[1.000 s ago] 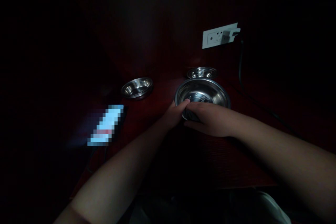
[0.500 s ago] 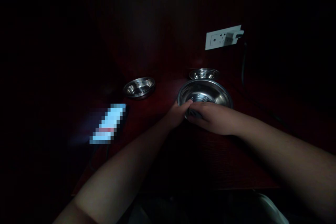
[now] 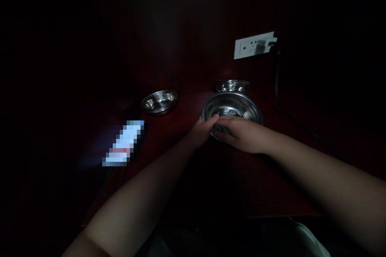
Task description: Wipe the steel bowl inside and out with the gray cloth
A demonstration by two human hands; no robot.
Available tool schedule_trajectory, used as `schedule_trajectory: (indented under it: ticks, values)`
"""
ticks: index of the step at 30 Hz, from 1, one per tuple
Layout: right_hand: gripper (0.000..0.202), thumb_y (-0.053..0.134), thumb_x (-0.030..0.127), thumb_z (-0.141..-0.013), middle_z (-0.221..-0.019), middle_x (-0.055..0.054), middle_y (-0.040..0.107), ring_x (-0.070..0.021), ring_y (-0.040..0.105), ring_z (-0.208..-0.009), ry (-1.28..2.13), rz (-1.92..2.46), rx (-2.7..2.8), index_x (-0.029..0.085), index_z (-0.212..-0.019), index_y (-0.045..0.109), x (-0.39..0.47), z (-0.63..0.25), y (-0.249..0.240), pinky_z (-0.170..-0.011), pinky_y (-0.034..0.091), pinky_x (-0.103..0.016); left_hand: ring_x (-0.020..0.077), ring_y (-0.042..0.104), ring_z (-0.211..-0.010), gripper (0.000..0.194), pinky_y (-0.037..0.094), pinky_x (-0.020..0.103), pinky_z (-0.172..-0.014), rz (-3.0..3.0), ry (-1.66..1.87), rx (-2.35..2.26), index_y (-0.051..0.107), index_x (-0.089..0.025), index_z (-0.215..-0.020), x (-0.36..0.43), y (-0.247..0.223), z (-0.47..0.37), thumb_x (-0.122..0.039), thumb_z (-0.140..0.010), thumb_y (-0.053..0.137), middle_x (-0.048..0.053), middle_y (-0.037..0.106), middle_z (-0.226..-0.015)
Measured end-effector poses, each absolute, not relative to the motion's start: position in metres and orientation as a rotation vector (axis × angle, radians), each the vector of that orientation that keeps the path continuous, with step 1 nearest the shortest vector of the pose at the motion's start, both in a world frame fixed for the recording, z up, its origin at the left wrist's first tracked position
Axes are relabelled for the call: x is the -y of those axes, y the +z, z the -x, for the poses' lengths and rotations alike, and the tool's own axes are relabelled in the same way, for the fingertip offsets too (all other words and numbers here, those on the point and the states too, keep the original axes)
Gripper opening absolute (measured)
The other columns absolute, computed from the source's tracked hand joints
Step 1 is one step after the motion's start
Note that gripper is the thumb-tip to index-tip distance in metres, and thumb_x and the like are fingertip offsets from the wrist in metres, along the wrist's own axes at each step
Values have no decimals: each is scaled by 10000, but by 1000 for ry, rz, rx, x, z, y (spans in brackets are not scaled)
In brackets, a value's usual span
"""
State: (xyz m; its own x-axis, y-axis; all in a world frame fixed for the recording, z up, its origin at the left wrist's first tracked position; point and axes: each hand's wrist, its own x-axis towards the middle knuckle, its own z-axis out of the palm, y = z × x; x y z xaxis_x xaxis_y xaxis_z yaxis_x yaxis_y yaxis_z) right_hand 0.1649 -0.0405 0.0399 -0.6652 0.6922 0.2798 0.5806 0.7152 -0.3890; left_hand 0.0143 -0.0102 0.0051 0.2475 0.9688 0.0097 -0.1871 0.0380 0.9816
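Observation:
A shiny metal bowl (image 3: pixel 249 108) is tilted toward me on the dark red table. My left hand (image 3: pixel 201 131) grips its near left rim, thumb over the edge; the other fingers are hidden beneath. Inside the bowl's near side, my right hand (image 3: pixel 243 133) is closed over a dark grey crumpled wad (image 3: pixel 221 129), pressing it against the metal. I cannot tell whether the wad is cloth or a scouring pad. Just behind stands a smaller metal bowl (image 3: pixel 233 85), partly covered by the held one.
Metal bowls, seemingly nested (image 3: pixel 159 102), sit to the left. Nearer me lies a lit phone (image 3: pixel 125 143), its screen blurred out, with a cable beside it. A wall socket (image 3: pixel 251 45) with a plug and hanging cord (image 3: pixel 276 76) is at the back right. The surroundings are very dark.
My right hand has shifted slightly within the bowl, showing more of the grey wad. The bowl has moved slightly left, still held by my left hand. The view has shifted a little.

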Motion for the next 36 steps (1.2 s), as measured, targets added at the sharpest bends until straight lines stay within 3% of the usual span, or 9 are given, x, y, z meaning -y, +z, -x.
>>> schedule_trajectory:
  ticks: [9,21,36]
  values:
    - [303,418,256,-920,-1164,-111,637,-218,568,-1094,334,941,2479,164,-1131,614,38,-165,37,-986,400,-393,245,624,-1009,384,425,396,-949,-1106,1104,-855,641,-133,-1041,4,-3,-16,-325,-710,674,91,705,-988]
    - [316,392,316,-934,-944,-104,694,-205,632,-839,360,1116,2527,149,-1054,631,40,-170,45,-778,457,-321,235,608,-1037,409,431,370,-935,-1159,1058,-889,604,-145,-1104,8,0,-13,-327,-740,646,88,681,-1067]
    - [247,486,325,-887,-1053,-89,664,-211,605,-959,390,990,2517,178,-1033,620,39,-168,43,-878,439,-339,234,599,-1054,362,412,359,-954,-1246,1095,-898,619,-139,-1070,9,4,-14,-307,-749,623,87,677,-1089]
